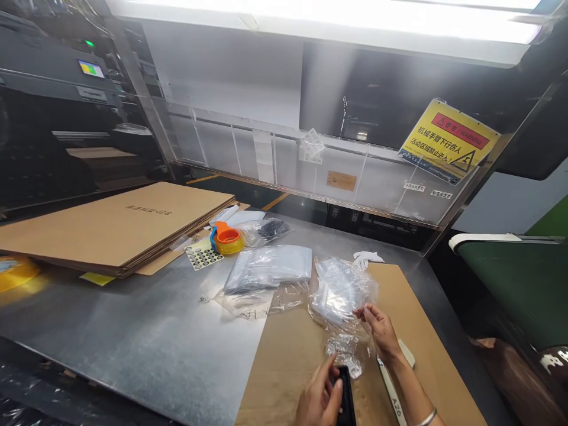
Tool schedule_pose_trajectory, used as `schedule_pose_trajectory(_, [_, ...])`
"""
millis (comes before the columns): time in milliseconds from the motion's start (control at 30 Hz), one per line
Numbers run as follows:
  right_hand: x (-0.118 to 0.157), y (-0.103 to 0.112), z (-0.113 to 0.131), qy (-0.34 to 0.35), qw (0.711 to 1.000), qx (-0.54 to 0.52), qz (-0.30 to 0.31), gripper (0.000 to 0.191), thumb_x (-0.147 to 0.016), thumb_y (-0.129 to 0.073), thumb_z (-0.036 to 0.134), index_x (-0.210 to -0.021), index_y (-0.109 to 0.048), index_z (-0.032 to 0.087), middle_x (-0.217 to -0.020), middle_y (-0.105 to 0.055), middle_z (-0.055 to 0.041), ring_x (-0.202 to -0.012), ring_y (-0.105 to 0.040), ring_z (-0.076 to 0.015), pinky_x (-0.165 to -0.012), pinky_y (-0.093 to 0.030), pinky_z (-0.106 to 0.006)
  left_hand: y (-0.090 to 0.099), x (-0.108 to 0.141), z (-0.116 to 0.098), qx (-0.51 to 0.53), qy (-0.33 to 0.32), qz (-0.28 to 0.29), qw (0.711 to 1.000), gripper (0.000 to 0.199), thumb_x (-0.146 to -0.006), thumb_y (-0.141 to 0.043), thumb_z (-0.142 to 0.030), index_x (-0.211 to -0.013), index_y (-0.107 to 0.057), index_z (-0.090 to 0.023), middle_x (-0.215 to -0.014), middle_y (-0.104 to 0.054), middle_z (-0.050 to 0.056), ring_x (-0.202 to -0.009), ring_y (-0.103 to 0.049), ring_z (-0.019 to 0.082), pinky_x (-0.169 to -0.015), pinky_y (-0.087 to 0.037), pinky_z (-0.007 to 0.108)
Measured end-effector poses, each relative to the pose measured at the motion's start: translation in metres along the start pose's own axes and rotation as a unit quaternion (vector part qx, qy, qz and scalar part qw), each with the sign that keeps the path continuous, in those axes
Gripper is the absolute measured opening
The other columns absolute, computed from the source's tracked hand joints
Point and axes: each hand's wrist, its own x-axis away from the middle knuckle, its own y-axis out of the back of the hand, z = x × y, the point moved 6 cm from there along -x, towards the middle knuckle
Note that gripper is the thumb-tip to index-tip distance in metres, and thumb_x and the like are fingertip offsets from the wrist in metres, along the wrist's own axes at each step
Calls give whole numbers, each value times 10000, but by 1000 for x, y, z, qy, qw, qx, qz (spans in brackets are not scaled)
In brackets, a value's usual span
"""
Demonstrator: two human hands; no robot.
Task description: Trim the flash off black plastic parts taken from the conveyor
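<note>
My right hand (379,331) pinches the edge of a clear plastic bag (341,290), thumb and fingertips pressed together. The crumpled bag lies on a brown cardboard sheet (284,367), its loose end toward me. My left hand (319,393) is below the bag, fingers half curled and apart, with the thumb over the left edge of a long black tray-like object (347,399). I see no firm grip on it. Under my right forearm lies a pale, narrow tool marked A26 (390,390). Left of the bag rests a plastic-wrapped, light grey packet (275,266).
Stacked flat cardboard (133,225) covers the table's back left. An orange tape dispenser (228,238) and a sticker sheet (204,254) lie beside it. A white glove (368,258) is behind the bag. A green conveyor belt (515,278) runs at the right; a yellow warning sign (450,141) hangs above.
</note>
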Motion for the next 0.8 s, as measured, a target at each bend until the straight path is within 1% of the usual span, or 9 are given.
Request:
schedule_pose_trajectory(67, [18,-13,10,-35,997,-69,26,335,-830,-529,516,-812,-574,185,-805,-633,-28,-828,-593,-161,-830,-434,-335,6,-13,-23,19,-62,-58,996,532,-719,-667,-335,-1209,-541,-171,-1228,-546,142,-1041,-531,278,-915,-392,341])
schedule_pose_trajectory(167, [43,-34,19,-90,984,-144,63,328,-775,-598,518,-768,-570,191,-731,-619,-20,-730,-599,-157,-745,-458,-319,7,-28,-54,19,-126,-49,991,644,-640,-741,-322,-1235,-523,-202,-1382,-431,111,-1300,-301,279,-1081,-183,349])
schedule_pose_trajectory(233, [52,-42,20,-114,976,-174,69,339,-733,-640,524,-757,-578,191,-719,-608,-12,-669,-583,-139,-681,-459,-291,1,-37,-61,-16,-110,17,994,491,-647,-733,-352,-1105,-632,-209,-1215,-583,111,-1204,-415,289,-1036,-256,344])
schedule_pose_trajectory(300, [57,-44,18,-132,971,-189,67,379,-735,-613,566,-787,-592,192,-731,-614,-16,-636,-574,-129,-616,-449,-266,-4,-41,-62,-43,-93,79,992,260,-707,-673,-392,-877,-719,-201,-906,-687,92,-935,-562,258,-877,-390,304])
schedule_pose_trajectory(400, [60,-37,14,-155,967,-186,78,538,-795,-423,676,-855,-618,178,-745,-640,-53,-612,-581,-145,-524,-421,-255,-6,-41,-59,-59,-88,125,987,286,-784,-577,-416,-708,-719,-179,-606,-619,30,-581,-505,158,-597,-392,235])
schedule_pose_trajectory(467, [62,-30,14,-158,969,-165,92,584,-797,-395,691,-862,-636,163,-741,-651,-64,-615,-583,-147,-519,-408,-249,-5,-37,-57,-66,-83,148,983,296,-792,-571,-409,-703,-715,-167,-558,-563,2,-518,-434,122,-518,-332,216])
schedule_pose_trajectory(600, [69,-25,18,-141,979,-83,124,381,-695,-689,508,-735,-655,130,-601,-613,-11,-527,-501,-94,-504,-332,-209,-3,-29,-55,-67,-65,192,977,294,-781,-589,-399,-677,-697,-145,-546,-521,-14,-511,-414,101,-489,-291,206])
schedule_pose_trajectory(667, [73,-26,19,-129,982,-49,128,364,-674,-718,473,-635,-616,125,-522,-545,21,-486,-433,-74,-486,-288,-207,-4,-27,-51,-61,-48,207,975,321,-778,-586,-419,-663,-680,-135,-514,-493,-23,-478,-405,94,-464,-278,204])
schedule_pose_trajectory(800, [76,-25,24,-106,989,-7,100,424,-681,-680,524,-567,-474,172,-486,-404,73,-473,-328,-64,-472,-231,-213,0,-27,-45,-58,-31,188,980,366,-750,-600,-464,-584,-629,-139,-465,-457,-28,-439,-401,102,-437,-292,211])
